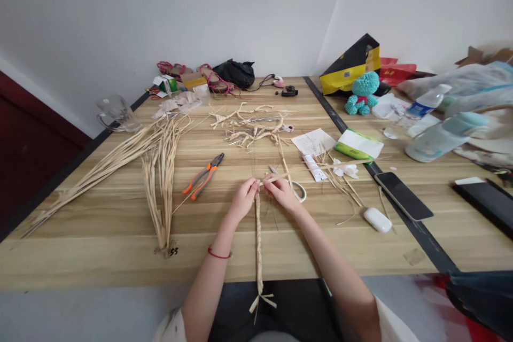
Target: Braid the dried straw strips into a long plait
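Note:
A long straw braid (258,240) runs toward me over the table's front edge, its near end splaying into short loose tips. Around its far end my left hand (247,195) is closed, thumb and fingers pinched together. Close beside it, my right hand (280,192) pinches a pale straw strip (276,177) that stretches off to the right. Scissors with a white handle (300,191) lie partly hidden behind my right hand. Left of my hands rest pliers (204,176) with orange and grey grips.
Bundles of dry straw (160,171) lie on the left near a glass mug (118,112). Twisted straw pieces (256,128) sit farther back. To the right are a phone (404,196), a white case (377,219), a light-blue bottle (444,136) and a turquoise crocheted toy (363,93).

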A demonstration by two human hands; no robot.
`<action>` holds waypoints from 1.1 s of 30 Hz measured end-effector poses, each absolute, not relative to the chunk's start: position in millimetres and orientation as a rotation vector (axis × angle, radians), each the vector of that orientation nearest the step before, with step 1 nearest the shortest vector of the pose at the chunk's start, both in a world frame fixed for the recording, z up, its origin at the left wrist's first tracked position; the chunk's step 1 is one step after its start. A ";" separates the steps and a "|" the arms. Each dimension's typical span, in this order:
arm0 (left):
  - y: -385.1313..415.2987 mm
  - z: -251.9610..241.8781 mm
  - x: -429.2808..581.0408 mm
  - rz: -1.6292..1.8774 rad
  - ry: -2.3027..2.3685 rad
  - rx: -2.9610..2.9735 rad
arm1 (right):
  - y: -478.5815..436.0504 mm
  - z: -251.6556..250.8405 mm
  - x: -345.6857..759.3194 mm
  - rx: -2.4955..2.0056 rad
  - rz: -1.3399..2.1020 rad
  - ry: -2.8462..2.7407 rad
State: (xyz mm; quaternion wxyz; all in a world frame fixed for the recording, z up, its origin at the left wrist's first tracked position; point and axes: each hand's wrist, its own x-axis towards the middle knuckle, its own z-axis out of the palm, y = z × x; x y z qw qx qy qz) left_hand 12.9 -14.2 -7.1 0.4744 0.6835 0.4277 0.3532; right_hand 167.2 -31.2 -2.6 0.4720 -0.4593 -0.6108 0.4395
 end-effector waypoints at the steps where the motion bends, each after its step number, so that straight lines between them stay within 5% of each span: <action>1: -13.9 -7.3 12.5 0.861 1.067 1.700 | -31.1 -3.0 166.8 -1.107 1.083 -1.508; 9: -15.6 -3.7 4.9 0.754 1.618 1.985 | -27.1 -5.7 168.8 -1.234 0.957 -1.463; 20: -20.2 -4.7 13.0 0.474 1.641 2.016 | -26.3 -16.2 165.9 -1.252 1.062 -1.340; 33: -10.1 -10.4 10.3 0.850 0.893 0.945 | -26.4 -8.1 168.7 -1.179 1.187 -1.138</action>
